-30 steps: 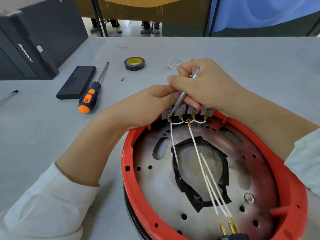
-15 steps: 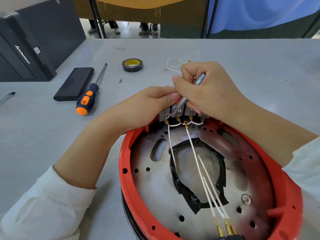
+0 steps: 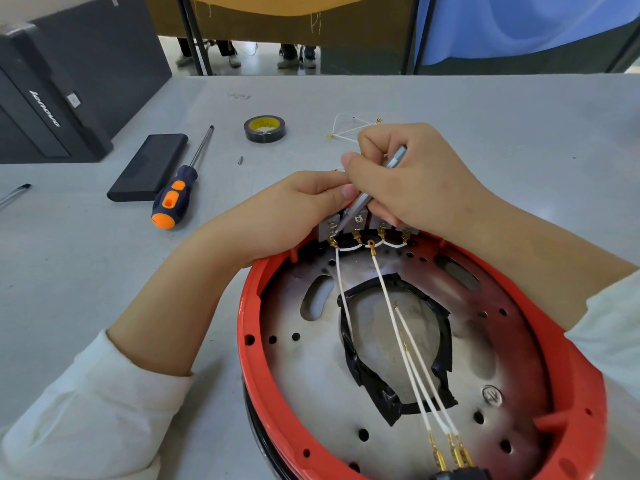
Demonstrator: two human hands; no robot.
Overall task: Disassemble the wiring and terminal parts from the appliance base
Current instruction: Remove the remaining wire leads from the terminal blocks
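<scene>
The round red appliance base (image 3: 249,358) lies open side up, showing a metal plate ringed with black tape. A grey terminal block (image 3: 358,225) with brass lugs sits at its far rim, and white wires (image 3: 391,306) run from it to a black connector at the near edge. My right hand (image 3: 412,181) grips a thin silver screwdriver bit (image 3: 360,206) whose tip rests on the block's left end. My left hand (image 3: 294,209) curls around the block's left side; its fingertips are hidden.
An orange and blue screwdriver (image 3: 180,188), a flat black case (image 3: 149,168), a black tape roll (image 3: 265,128), a small loose screw (image 3: 240,160) and a removed white wire (image 3: 349,128) lie on the grey table. A black computer case (image 3: 52,98) stands far left.
Both hands and the silver bit stay on the terminal block, shifting only slightly. The camera view has drifted a little.
</scene>
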